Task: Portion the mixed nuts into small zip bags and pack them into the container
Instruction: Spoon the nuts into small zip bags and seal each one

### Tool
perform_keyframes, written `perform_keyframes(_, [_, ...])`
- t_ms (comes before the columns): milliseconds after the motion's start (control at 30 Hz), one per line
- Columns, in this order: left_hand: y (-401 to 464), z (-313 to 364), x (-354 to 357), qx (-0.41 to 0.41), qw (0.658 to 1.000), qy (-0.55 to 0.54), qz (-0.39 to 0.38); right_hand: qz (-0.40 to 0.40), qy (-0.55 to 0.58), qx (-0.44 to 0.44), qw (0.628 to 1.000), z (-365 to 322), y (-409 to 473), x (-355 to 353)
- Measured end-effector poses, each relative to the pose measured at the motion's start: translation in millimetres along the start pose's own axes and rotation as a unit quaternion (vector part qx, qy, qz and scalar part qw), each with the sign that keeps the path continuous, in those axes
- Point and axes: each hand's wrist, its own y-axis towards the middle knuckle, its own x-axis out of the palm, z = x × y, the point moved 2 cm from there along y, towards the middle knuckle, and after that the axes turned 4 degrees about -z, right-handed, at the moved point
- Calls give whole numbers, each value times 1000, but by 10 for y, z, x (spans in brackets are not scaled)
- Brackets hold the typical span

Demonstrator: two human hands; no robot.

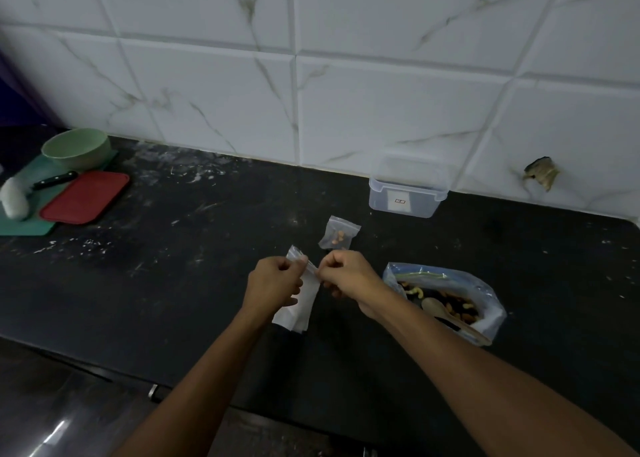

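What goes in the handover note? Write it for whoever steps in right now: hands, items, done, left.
Left hand and right hand both pinch the top edge of an empty small zip bag, held above the counter.
One filled small bag lies beyond the hands.
The big nut bag, open with a wooden spoon inside, sits right of the right hand.
The clear container stands by the wall; nothing is visible inside.
Done: one portion. Left: fill this bag, more portions, pack.

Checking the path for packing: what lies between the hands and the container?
Head view: one filled small bag lies on the counter between the hands' bag and the container.
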Motion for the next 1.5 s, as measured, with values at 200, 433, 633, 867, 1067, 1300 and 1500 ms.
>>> perform_keyframes(200, [-154,434,168,48,995,-63,-54,21,-4,-87,996,-182,-415,-328])
perform_keyframes(433, [-259,872,666,118,982,-29,-143,116,109,-58,986,-27,-797,-841])
perform_keyframes(633, [-332,1089,1122,147,964,37,-219,183,30,-9,983,207,-1002,-1224])
perform_keyframes(867, [-312,1103,1329,171,955,210,-125,255,-264,43,929,399,-1186,-1455])
perform_keyframes(1067, [-349,1098,1331,228,934,131,-241,239,-191,35,951,353,-1212,-1512])
perform_keyframes(1300, [-324,1012,1387,333,894,146,-264,170,-120,35,977,179,-1127,-1496])
perform_keyframes(1500, [-254,952,1229,334,912,50,-231,191,-80,25,978,332,-1088,-1611])
